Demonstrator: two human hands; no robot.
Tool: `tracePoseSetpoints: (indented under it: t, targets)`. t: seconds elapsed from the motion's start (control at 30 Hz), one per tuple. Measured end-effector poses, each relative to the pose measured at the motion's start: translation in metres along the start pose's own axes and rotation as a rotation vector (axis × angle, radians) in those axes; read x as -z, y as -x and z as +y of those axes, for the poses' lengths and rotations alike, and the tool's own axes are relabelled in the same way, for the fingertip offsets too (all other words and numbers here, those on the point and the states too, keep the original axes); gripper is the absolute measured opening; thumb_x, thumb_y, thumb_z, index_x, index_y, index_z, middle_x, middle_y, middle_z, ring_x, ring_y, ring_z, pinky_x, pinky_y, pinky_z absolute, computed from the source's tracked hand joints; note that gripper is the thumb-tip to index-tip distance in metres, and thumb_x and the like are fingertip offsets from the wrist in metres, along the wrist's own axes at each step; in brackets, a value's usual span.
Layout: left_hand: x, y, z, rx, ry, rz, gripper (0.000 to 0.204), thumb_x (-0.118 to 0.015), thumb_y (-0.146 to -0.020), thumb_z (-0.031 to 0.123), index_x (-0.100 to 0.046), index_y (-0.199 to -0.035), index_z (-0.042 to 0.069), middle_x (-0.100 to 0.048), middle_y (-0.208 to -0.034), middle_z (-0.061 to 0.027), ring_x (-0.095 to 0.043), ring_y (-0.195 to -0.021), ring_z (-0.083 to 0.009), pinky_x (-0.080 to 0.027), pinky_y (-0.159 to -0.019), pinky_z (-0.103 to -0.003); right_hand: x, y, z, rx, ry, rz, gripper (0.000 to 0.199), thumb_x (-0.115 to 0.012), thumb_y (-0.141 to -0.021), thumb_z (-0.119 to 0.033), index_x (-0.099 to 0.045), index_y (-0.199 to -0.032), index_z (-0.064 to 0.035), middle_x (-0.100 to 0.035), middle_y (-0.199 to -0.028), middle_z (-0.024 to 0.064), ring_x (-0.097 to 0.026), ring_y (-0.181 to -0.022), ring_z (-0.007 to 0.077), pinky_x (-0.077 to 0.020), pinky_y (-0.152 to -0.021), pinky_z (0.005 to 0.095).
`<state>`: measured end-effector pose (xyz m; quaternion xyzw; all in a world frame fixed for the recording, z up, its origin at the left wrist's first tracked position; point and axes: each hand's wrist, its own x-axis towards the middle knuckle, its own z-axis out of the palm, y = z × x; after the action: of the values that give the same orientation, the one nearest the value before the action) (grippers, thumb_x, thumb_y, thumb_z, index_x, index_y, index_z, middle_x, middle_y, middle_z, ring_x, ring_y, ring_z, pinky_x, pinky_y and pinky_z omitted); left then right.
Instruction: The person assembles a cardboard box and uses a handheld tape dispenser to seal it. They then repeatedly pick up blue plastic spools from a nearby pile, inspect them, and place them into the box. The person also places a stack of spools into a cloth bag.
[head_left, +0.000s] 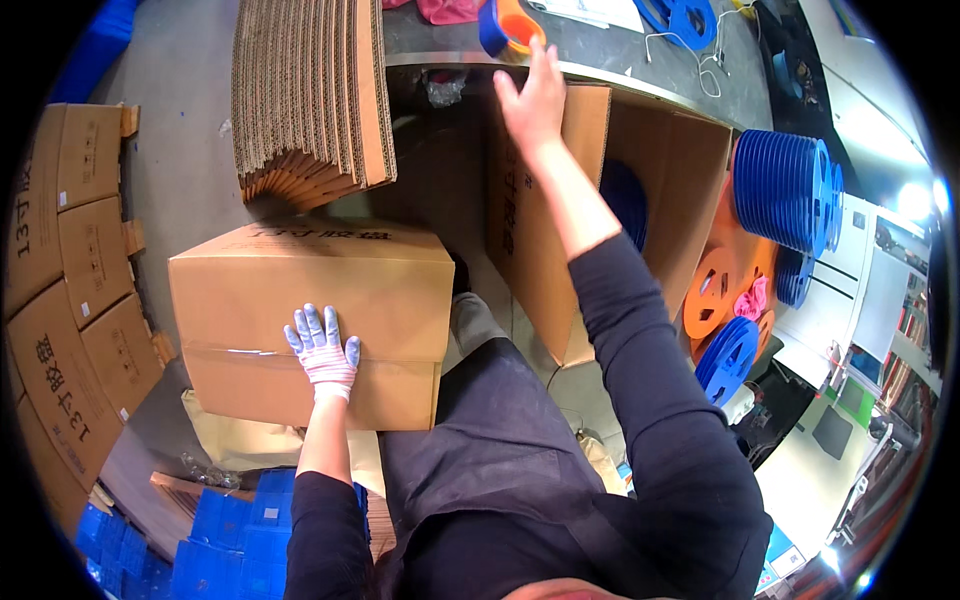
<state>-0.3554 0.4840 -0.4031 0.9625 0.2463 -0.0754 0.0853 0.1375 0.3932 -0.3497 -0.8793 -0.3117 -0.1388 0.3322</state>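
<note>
My gloved left hand (pixel 325 358) lies flat, unclenched, on the carton (pixel 400 305), where even pressure should steady it as my open right hand (pixel 535 108) hovers by the orange-and-blue ring (pixel 515 23).

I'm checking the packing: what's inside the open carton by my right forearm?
Something blue and rounded, probably a reel, shows inside the open carton. Your right forearm and sleeve cover part of it; anything behind them cannot be seen.
</note>
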Motion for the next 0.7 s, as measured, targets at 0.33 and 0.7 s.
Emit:
tracePoseSetpoints:
  t: [0.33, 0.7]
  targets:
    - [0.006, -0.003, -0.005, -0.071, 0.053, 0.044, 0.072, -0.053, -0.083, 0.045, -0.032, -0.145, 0.015, -0.015, -0.155, -0.0153, -0.011, -0.143, -0.0354, -0.003, -0.114, -0.056, 0.044, 0.373, -0.185, -1.03, -0.275, -0.382, 0.079, -0.06, -0.088, -0.035, -0.019, -0.144, 0.0027, -0.029, -0.146, 0.026, -0.031, -0.135, 0.0382, -0.027, -0.11, 0.043]
    - [0.007, 0.014, -0.303, 0.687, 0.344, 0.15, 0.068, -0.041, -0.095, 0.053, -0.036, -0.14, 0.003, -0.046, -0.137, -0.0188, -0.039, -0.129, -0.0332, -0.033, -0.104, -0.038, 0.029, 0.375, -0.166, -0.906, 0.051, -0.314, 0.058, -0.045, -0.094, -0.044, -0.031, -0.14, -0.0119, -0.059, -0.119, 0.0206, -0.059, -0.101, 0.0416, -0.0484, -0.082, 0.0472]
